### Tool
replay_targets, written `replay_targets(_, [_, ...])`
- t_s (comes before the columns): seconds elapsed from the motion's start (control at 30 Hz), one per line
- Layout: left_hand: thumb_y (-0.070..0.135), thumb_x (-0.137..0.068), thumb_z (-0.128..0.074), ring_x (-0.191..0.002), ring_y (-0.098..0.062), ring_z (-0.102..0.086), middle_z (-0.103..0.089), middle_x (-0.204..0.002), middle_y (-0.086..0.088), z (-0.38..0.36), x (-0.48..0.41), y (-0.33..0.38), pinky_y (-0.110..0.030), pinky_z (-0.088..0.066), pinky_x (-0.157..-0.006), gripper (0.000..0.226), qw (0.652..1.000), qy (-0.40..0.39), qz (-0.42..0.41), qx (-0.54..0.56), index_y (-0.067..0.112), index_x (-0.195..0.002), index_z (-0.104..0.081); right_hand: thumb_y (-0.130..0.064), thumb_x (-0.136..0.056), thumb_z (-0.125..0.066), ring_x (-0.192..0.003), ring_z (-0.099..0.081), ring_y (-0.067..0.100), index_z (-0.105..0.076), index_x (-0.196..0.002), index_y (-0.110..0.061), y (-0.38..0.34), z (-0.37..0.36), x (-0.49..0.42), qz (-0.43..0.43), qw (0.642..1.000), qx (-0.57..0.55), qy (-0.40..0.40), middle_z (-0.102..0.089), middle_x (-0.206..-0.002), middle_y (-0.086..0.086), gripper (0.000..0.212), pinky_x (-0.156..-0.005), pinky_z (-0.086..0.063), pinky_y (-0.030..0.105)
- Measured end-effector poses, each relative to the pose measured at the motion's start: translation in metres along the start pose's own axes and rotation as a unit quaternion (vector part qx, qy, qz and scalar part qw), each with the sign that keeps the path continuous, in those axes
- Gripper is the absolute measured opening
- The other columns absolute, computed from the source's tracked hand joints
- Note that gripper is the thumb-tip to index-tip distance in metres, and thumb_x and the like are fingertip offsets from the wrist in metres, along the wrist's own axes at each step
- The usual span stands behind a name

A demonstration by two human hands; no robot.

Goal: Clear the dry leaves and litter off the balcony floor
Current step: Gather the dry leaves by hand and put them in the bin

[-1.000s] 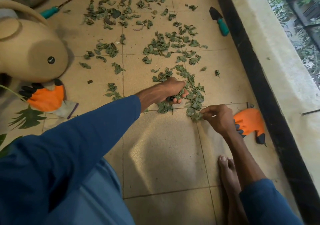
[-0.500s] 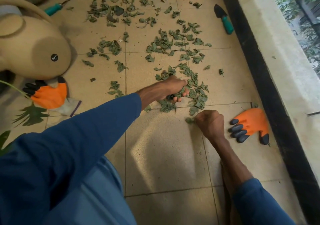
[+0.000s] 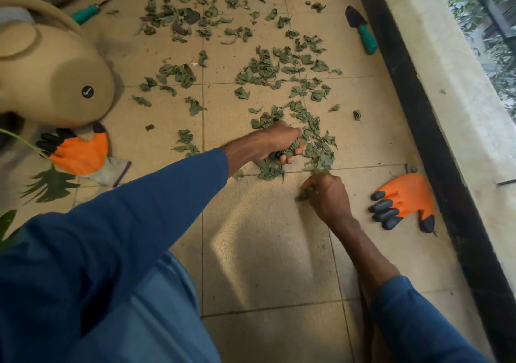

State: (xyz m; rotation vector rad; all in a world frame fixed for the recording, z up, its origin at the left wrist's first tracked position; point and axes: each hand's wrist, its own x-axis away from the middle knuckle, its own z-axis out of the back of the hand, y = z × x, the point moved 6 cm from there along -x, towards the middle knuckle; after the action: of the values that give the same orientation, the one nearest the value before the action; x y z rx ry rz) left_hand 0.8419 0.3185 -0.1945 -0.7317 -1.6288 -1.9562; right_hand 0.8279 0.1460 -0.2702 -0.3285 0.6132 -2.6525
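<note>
Change over the last second: right hand (image 3: 328, 195) has drawn back from the near edge of the leaf patch toward the body, and is now apart from the orange glove (image 3: 405, 198) it was up against before. Its fingers are curled, the tips pinching a small clump (image 3: 303, 196) of leaf. Left hand (image 3: 279, 145) has not shifted. Its fingers are curled round a handful of dry leaves (image 3: 262, 67), with something small and dark beneath them that I cannot identify. Reading: gathering goes by hand, a pinch at a time, and is at an early stage. Tiles on the near side of both sets of fingers look bare, but most of the litter lies just beyond the left fingers and farther out. Surroundings: second glove (image 3: 81, 153) and tan watering can (image 3: 55, 83) well to the left of the left fingers. Teal-handled tool (image 3: 92, 9) is far beyond them, and the trowel (image 3: 363, 30) is far beyond the right fingers, beside the dark skirting. Loose leaves lie close to the can and both tools, so picking there probably means working round them. No bag or bin is in view.
</note>
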Motion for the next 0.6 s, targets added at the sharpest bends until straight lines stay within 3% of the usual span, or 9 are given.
replay_targets(0.17, [0.03,-0.111,-0.04,-0.043,-0.01,-0.052,-0.058,-0.066,0.0,0.003,0.003,0.002,-0.019,-0.038,-0.04,0.039,1.0,0.007,-0.001,-0.009,0.006,-0.095,-0.066,-0.002,-0.089,-0.067,-0.071,-0.064,0.017,-0.072,-0.093,-0.016,-0.006,0.006,0.019,0.0,0.999,-0.006,0.048,-0.07,-0.086,0.001,0.016,-0.059,-0.05,0.026])
replay_targets(0.3, [0.031,-0.111,-0.04,-0.046,-0.011,-0.051,-0.058,-0.067,-0.001,0.005,0.004,0.003,-0.02,-0.037,-0.04,0.039,1.0,0.004,-0.004,-0.014,0.006,-0.097,-0.066,-0.007,-0.089,-0.071,-0.082,-0.071,0.017,-0.071,-0.116,-0.016,0.01,0.019,0.015,-0.039,0.994,-0.075,0.074,-0.076,-0.098,0.002,0.028,-0.072,-0.058,0.03])
replay_targets(0.37, [0.03,-0.111,-0.04,-0.044,-0.01,-0.052,-0.057,-0.066,0.0,0.006,0.004,0.002,-0.019,-0.038,-0.039,0.038,1.0,0.003,-0.006,-0.012,0.005,-0.098,-0.065,-0.005,-0.086,-0.071,-0.085,-0.072,0.014,-0.075,-0.113,-0.018,0.021,0.025,0.01,-0.065,0.991,-0.094,0.067,-0.077,-0.098,0.0,0.03,-0.08,-0.06,0.032])
replay_targets(0.5, [0.029,-0.111,-0.04,-0.044,-0.01,-0.052,-0.057,-0.066,0.0,0.007,0.004,0.002,-0.02,-0.038,-0.04,0.038,1.0,0.002,-0.01,-0.012,0.005,-0.096,-0.065,-0.001,-0.084,-0.071,-0.075,-0.073,0.017,-0.079,-0.098,-0.017,0.028,0.039,-0.005,-0.063,0.992,-0.083,0.068,-0.076,-0.097,0.003,0.024,-0.071,-0.06,0.033])
replay_targets(0.6, [0.029,-0.111,-0.04,-0.043,-0.01,-0.052,-0.058,-0.058,0.003,0.007,0.003,0.001,-0.021,-0.039,-0.042,0.038,1.0,0.003,-0.011,-0.017,0.004,-0.097,-0.064,-0.003,-0.08,-0.077,-0.079,-0.068,0.018,-0.079,-0.091,-0.021,0.027,0.038,-0.017,-0.05,0.995,-0.061,0.059,-0.069,-0.103,0.003,0.021,-0.073,-0.058,0.035])
